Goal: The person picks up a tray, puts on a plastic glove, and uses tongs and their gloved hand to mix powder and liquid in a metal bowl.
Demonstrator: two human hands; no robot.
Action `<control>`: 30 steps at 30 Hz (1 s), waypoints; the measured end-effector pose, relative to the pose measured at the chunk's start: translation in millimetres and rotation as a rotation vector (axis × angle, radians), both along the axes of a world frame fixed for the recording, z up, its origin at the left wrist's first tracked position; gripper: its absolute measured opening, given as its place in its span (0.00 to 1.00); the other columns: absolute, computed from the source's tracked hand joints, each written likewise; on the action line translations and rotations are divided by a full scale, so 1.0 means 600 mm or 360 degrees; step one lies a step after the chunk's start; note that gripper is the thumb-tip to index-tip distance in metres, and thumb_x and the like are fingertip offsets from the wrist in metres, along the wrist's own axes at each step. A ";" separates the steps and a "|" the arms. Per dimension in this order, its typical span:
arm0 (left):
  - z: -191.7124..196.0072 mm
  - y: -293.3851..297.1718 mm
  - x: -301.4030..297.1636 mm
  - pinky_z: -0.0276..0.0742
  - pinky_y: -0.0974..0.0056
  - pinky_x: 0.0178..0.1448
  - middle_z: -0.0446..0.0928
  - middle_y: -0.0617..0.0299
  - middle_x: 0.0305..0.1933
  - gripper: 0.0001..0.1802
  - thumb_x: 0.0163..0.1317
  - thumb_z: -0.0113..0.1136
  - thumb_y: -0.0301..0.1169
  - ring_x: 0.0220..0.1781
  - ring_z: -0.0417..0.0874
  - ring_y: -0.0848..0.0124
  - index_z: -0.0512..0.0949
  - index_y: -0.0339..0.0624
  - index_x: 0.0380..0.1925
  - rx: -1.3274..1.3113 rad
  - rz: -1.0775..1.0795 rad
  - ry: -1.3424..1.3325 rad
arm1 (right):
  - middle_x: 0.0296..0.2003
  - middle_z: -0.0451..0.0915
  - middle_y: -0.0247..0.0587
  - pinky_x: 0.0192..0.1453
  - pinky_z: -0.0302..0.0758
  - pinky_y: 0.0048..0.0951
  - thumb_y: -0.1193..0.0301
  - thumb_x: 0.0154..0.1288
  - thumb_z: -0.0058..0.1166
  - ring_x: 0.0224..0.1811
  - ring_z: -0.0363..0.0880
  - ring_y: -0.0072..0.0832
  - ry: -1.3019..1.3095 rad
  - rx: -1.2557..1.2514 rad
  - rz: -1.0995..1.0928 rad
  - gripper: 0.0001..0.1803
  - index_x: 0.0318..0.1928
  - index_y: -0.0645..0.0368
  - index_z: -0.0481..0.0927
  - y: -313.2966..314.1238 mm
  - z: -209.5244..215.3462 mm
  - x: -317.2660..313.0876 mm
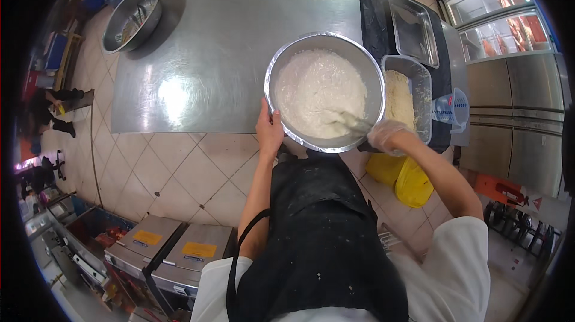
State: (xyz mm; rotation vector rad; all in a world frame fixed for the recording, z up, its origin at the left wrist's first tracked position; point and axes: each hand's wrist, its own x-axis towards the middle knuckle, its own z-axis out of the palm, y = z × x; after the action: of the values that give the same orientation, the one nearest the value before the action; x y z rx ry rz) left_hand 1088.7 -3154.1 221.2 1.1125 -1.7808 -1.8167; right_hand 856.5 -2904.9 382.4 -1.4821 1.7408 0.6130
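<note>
A large metal mixing bowl [272,120] rests at the near edge of the steel table, holding thick white batter [320,85]. At the bowl's near left side, my bare left hand [269,128] grips the rim, fingers on the outer wall. My right hand [386,135], in a clear plastic glove, is closed around the handle of a whisk [350,120]. The whisk's batter-coated, motion-blurred head dips into the near right part of the batter. Close beyond my right hand stands a grey plastic tub [424,91] with pale crumbs [398,94] inside.
On the steel table [221,40], another metal bowl [150,26] with utensils stands at the far left corner. Right of the batter bowl are a metal tray [413,26] and a clear measuring jug [451,109]. A yellow bucket [413,184] is on the floor. Another person [51,109] is far left.
</note>
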 end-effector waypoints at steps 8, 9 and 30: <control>0.022 0.005 -0.002 0.76 0.59 0.68 0.77 0.39 0.71 0.33 0.79 0.51 0.29 0.63 0.85 0.57 0.57 0.31 0.80 0.0033 0.0074 -0.0070 | 0.38 0.87 0.61 0.43 0.83 0.49 0.70 0.65 0.51 0.39 0.89 0.52 0.0119 -0.0292 -0.0252 0.13 0.38 0.64 0.87 -0.044 -0.118 0.004; 0.017 0.001 0.000 0.76 0.59 0.68 0.76 0.39 0.72 0.33 0.79 0.51 0.29 0.63 0.85 0.57 0.57 0.31 0.80 -0.0013 0.0081 -0.0064 | 0.38 0.87 0.61 0.42 0.84 0.50 0.70 0.65 0.52 0.38 0.89 0.53 -0.0041 -0.0286 -0.0333 0.13 0.38 0.66 0.87 -0.037 -0.095 0.020; 0.056 -0.001 -0.009 0.85 0.66 0.32 0.83 0.52 0.52 0.35 0.84 0.44 0.33 0.35 0.85 0.72 0.45 0.50 0.85 0.0201 -0.0128 -0.0070 | 0.45 0.88 0.60 0.53 0.85 0.48 0.68 0.72 0.47 0.50 0.89 0.51 0.0267 -0.0296 -0.1019 0.18 0.48 0.64 0.88 -0.075 -0.101 0.003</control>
State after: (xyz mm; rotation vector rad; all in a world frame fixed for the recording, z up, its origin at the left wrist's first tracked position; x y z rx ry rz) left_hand 1083.3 -3154.8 254.6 1.1511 -1.7803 -1.9906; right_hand 858.3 -2950.2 321.6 -0.9108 2.3004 0.2438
